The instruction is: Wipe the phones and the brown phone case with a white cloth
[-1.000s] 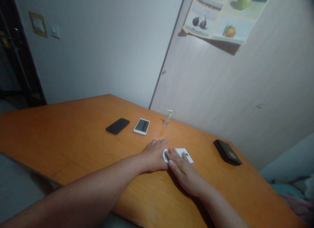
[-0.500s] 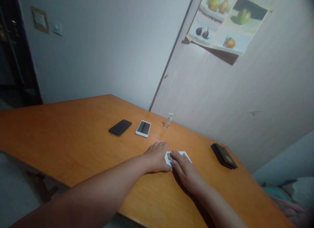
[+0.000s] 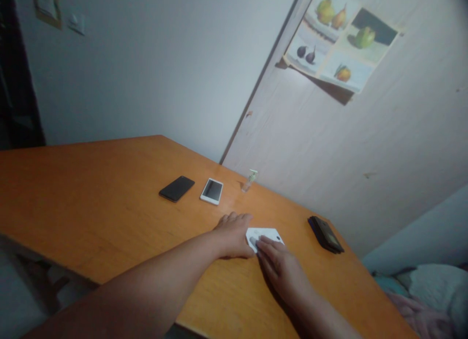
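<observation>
A flat white rectangular thing with a dark dot at one corner, like a phone lying face down [image 3: 269, 233], rests on the table. My left hand [image 3: 233, 235] is closed round its left end, thumb on the near side and fingers on the far side. Bent over its top is my right hand [image 3: 281, 261], fingers together and pressing down. A small pale grey wad, like a tissue [image 3: 253, 241], shows at the right fingertips; most of it is hidden.
Beyond my hands lie a black phone [image 3: 177, 188] and a white phone with a dark screen [image 3: 212, 191]. A small clear pump bottle [image 3: 249, 181] stands near the wall. To the right is a dark wallet [image 3: 326, 234] on the wooden table [image 3: 109, 183].
My right hand has slid slightly nearer to me over the white thing, showing more of its surface and the dark dot. The left hand keeps its hold. The view has shifted slightly.
</observation>
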The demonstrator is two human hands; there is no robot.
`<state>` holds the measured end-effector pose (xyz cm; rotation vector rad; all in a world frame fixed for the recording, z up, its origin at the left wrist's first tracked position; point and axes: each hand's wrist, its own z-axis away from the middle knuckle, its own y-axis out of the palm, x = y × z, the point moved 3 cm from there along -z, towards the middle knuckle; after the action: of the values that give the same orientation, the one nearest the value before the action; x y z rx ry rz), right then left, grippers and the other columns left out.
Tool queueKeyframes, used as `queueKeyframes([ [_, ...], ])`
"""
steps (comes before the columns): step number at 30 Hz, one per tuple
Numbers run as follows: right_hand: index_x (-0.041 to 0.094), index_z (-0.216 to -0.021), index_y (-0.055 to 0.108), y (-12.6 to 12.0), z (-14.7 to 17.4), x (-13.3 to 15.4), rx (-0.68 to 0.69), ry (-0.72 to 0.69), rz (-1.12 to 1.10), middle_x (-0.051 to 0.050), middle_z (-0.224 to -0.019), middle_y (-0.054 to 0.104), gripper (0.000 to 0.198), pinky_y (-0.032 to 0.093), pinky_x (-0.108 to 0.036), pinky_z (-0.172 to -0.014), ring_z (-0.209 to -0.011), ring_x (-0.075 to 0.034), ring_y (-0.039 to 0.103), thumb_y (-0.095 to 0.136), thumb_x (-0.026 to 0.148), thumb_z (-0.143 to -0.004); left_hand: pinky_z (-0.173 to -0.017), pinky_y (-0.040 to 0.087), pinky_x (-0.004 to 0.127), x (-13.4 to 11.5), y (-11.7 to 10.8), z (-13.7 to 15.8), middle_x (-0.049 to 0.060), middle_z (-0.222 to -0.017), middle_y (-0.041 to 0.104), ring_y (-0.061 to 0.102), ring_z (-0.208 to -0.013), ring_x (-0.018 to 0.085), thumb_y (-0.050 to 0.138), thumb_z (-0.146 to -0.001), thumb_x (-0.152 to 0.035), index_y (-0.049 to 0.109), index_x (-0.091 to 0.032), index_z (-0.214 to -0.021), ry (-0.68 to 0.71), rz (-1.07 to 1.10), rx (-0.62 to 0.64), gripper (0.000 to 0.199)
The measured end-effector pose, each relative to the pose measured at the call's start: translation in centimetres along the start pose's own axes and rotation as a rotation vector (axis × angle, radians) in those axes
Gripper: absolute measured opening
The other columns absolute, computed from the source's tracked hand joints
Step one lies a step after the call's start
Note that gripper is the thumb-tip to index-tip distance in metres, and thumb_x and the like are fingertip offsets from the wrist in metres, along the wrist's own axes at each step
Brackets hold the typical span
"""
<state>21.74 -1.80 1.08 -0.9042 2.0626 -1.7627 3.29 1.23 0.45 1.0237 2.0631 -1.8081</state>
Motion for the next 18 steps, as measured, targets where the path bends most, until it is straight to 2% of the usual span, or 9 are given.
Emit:
queueKeyframes([
  [5,0.028,-0.144,0.051,0.0,0.6,0.4,0.105,-0.021,0.068,-0.008,-0.151,0.047,0.047,0.032,-0.053,-0.116,-0.140,-0.027,0.042,0.037,0.042,-0.102,-0.101,0.041,0.050,-0.5,-0.4,0.1,0.013,-0.126,0.062,0.052,-0.123,0.039,0.072,-0.057,-0.043,0.041,-0.021,-0.141,-0.010,0.029,0.004,0.092],
  [12,0.027,-0.148,0.045,0.2,-3.6,0.8,0.167,0.003,0.013,-0.007,-0.154,0.042,0.048,0.017,-0.060,-0.119,-0.145,-0.026,0.034,0.031,0.038,-0.104,-0.105,0.039,0.050,0.1,-0.1,-0.3,0.016,-0.137,0.056,0.050,-0.127,0.039,0.069,-0.062,-0.042,0.036,-0.020,-0.144,-0.015,0.022,-0.011,0.092],
  [18,0.029,-0.146,0.049,-0.8,-0.5,1.1,0.221,-0.095,-0.043,-0.004,-0.152,0.045,0.046,0.013,-0.055,-0.123,-0.143,-0.025,0.037,0.031,0.040,-0.104,-0.104,0.040,0.050,0.0,-0.2,-0.4,0.013,-0.129,0.062,0.049,-0.128,0.040,0.074,-0.056,-0.044,0.035,-0.021,-0.146,-0.027,0.038,0.035,0.101],
])
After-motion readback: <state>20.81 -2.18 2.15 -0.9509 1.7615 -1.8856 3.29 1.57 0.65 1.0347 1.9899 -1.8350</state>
